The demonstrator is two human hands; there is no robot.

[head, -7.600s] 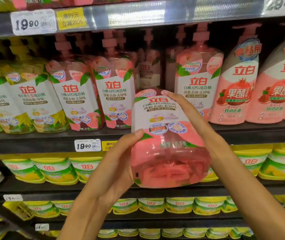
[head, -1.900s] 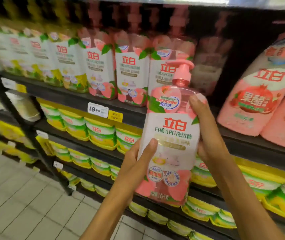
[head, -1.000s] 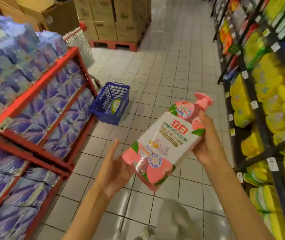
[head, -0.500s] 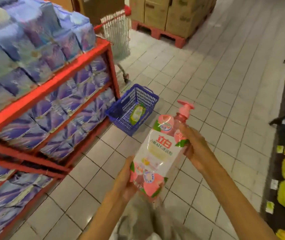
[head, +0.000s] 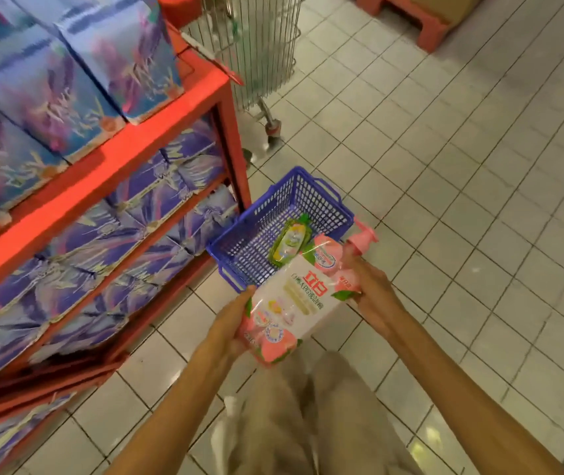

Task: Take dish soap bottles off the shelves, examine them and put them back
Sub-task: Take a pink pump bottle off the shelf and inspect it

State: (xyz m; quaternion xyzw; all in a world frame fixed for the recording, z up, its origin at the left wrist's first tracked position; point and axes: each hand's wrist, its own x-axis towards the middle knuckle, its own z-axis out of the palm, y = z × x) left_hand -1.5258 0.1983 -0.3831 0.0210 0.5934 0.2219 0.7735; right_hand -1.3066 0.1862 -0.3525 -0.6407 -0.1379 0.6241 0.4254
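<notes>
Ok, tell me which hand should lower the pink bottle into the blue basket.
Probably right. The right hand grips the pink bottle near its pump end, beside the blue basket; the left hand only cradles the base.

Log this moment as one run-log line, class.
left hand: holds base | right hand: holds neck | pink dish soap bottle: above blue basket | in basket: green bottle

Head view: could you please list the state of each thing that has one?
Pink bottle: tilted, held in both hands above the basket.
Left hand: holds its base.
Right hand: grips its neck.
Basket: on the floor, holding a green bottle lying down.
Cart: parked.
</notes>
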